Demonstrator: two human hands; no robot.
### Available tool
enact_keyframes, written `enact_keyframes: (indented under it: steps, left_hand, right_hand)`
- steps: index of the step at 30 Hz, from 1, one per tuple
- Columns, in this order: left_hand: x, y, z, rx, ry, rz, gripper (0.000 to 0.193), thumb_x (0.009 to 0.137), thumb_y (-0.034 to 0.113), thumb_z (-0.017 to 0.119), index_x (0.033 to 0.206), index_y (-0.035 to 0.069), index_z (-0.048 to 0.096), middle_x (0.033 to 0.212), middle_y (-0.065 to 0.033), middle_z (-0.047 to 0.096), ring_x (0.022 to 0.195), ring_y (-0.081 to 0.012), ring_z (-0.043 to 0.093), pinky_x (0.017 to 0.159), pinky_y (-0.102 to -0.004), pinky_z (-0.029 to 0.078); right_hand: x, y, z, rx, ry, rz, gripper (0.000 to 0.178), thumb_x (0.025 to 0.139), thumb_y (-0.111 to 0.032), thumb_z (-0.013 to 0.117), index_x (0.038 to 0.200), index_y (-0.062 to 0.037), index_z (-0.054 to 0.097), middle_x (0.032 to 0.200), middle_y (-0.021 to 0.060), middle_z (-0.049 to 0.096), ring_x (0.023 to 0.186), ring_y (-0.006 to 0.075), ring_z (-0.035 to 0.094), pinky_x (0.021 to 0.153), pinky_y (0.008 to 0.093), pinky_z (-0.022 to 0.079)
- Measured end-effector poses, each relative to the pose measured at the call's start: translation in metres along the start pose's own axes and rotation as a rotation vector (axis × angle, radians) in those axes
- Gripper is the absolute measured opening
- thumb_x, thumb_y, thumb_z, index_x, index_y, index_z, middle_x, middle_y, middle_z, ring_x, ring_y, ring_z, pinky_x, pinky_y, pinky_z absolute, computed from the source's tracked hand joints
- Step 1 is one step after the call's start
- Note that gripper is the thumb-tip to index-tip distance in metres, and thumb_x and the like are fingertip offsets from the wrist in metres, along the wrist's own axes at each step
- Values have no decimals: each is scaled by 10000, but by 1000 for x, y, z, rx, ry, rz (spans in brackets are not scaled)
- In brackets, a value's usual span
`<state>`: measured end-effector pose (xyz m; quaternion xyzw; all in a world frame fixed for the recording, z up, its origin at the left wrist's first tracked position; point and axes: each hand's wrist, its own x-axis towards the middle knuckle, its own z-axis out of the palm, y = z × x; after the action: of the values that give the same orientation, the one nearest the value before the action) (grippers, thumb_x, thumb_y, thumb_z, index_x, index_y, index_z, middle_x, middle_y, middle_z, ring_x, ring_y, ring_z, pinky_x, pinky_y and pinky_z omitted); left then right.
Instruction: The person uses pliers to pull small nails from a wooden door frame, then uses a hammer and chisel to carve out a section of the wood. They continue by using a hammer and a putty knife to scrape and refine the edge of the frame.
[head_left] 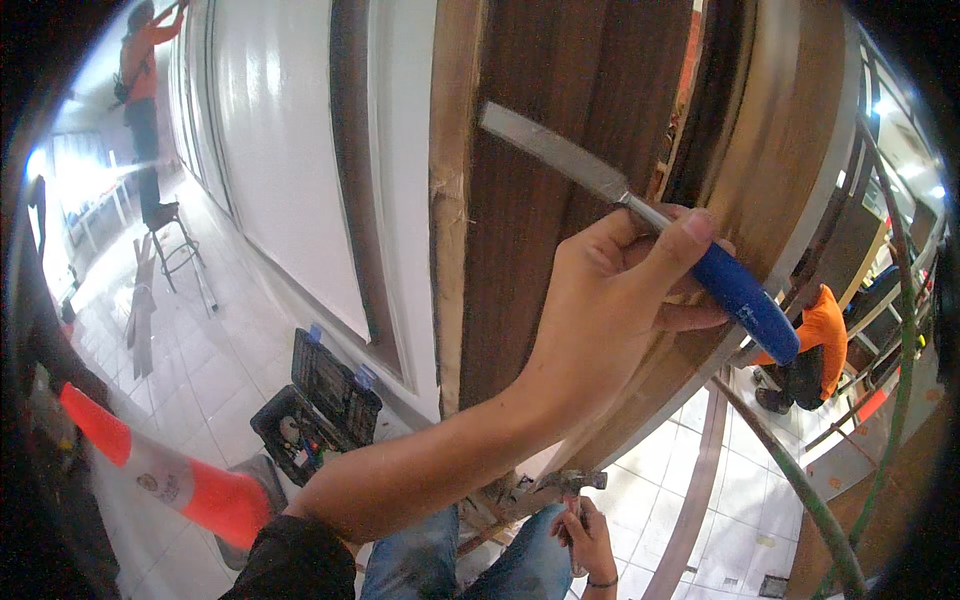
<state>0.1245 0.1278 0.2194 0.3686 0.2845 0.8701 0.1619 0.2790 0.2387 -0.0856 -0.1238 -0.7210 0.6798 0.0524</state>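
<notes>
My left hand is raised in front of a dark wooden panel. Its fingers are wrapped round the neck of a chisel with a blue handle. The flat grey blade slants up to the left across the panel; whether it touches the wood I cannot tell. Lower down, by my knees, my right hand grips a claw hammer, head up, by its reddish handle. To the right of the panel runs a lighter wooden frame, with rough, splintered wood along the gap between them.
An open black toolbox lies on the tiled floor beside an orange and white traffic cone. One person stands on a stool at far left. Another person crouches at right, behind greenish metal poles.
</notes>
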Motion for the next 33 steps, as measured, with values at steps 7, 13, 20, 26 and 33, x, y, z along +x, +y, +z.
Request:
enact_keyframes:
  steps: [7, 13, 20, 26, 33]
  left_hand:
    - [3, 0, -2, 31, -13, 31, 362, 954, 299, 578, 1041, -52, 551, 969, -137, 621, 905, -205, 669, 800, -355, 609]
    - [4, 2, 3, 30, 1, 31, 372, 960, 304, 567, 1051, -56, 543, 987, -135, 618, 907, -205, 667, 809, -351, 607]
    - [6, -1, 6, 9, -20, 12, 361, 963, 298, 565, 1056, -49, 536, 974, -119, 616, 912, -192, 661, 799, -349, 609]
    - [5, -1, 2, 8, -26, 55, 342, 961, 289, 571, 1029, -45, 542, 951, -120, 614, 895, -187, 664, 802, -354, 609]
    - [6, -2, -1, 51, -33, 63, 316, 967, 316, 550, 1043, 11, 580, 992, -116, 651, 886, -182, 675, 762, -351, 614]
  right_hand:
    - [6, 3, -4, -31, -66, -12, 215, 956, -189, 479, 1065, -6, 510, 696, 81, 631, 524, 95, 512, 485, 232, 413]
    - [8, 12, -8, -11, -143, -49, 202, 966, -203, 497, 1036, -13, 505, 718, 89, 632, 553, 104, 525, 501, 240, 422]
    - [9, 6, -6, -82, -172, -119, 193, 971, -206, 529, 973, -16, 559, 781, 48, 664, 622, 107, 571, 558, 255, 468]
    - [1, -12, 5, -58, -143, -74, 182, 972, -181, 528, 1020, -9, 560, 781, 51, 653, 641, 105, 574, 570, 259, 480]
    - [-7, -3, 8, -52, -14, -135, 216, 969, -212, 491, 1031, -6, 518, 728, 100, 640, 552, 103, 531, 498, 223, 428]
